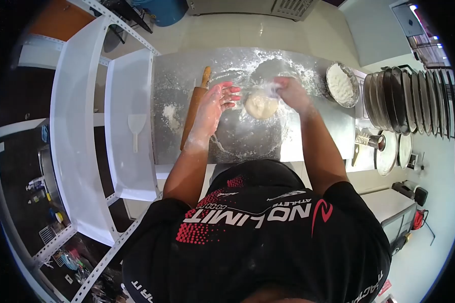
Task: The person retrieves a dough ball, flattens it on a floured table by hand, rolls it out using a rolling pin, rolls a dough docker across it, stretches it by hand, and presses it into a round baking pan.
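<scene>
A round ball of pale dough (261, 105) sits on the floured metal table (247, 136), between my two hands. My left hand (218, 103) is to the left of the dough, apart from it, with its fingers stretched out and nothing held. It is dusted with flour and partly covers a wooden rolling pin (193, 113). My right hand (291, 94) is just above and to the right of the dough. Its fingers are smeared by motion, with a white blur of what looks like flour beside them, so their grip is unclear.
A metal bowl of flour (342, 83) stands at the table's right end. Beyond it, a row of round pans (409, 101) hangs by the wall. White shelves (129, 126) on the left hold a white scraper (136, 126). Loose flour lies scattered over the tabletop.
</scene>
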The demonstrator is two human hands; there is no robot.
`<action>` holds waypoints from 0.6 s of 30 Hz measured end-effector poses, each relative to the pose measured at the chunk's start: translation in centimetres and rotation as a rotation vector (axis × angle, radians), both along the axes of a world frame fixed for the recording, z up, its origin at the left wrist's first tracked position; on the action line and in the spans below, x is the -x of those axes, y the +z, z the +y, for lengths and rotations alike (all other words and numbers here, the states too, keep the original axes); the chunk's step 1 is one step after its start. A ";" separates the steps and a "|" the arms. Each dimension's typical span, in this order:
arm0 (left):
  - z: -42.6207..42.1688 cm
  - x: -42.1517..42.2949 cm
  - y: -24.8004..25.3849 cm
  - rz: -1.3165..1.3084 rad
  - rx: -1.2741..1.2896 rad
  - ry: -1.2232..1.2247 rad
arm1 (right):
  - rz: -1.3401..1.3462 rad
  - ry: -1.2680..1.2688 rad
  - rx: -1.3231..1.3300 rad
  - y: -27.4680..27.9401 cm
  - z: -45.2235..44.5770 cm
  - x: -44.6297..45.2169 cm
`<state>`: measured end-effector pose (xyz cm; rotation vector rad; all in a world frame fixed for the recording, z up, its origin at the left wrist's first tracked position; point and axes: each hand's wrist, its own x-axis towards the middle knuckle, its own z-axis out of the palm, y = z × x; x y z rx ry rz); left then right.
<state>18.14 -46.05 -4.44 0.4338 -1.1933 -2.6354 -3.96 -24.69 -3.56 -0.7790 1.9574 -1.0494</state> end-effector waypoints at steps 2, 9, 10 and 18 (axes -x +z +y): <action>-0.7 -0.3 0.3 -0.014 0.026 -0.022 | -0.006 0.052 -0.016 0.1 -0.3 -0.7; -0.7 0.4 1.4 -0.080 0.166 -0.082 | -0.003 -0.181 -0.083 0.1 1.3 -2.5; -0.4 0.3 1.7 -0.106 0.208 -0.094 | -0.021 -0.253 -0.075 -0.2 1.0 -3.0; 3.2 1.0 1.0 -0.270 0.963 -0.358 | -0.145 -0.503 0.268 -1.5 1.3 -5.9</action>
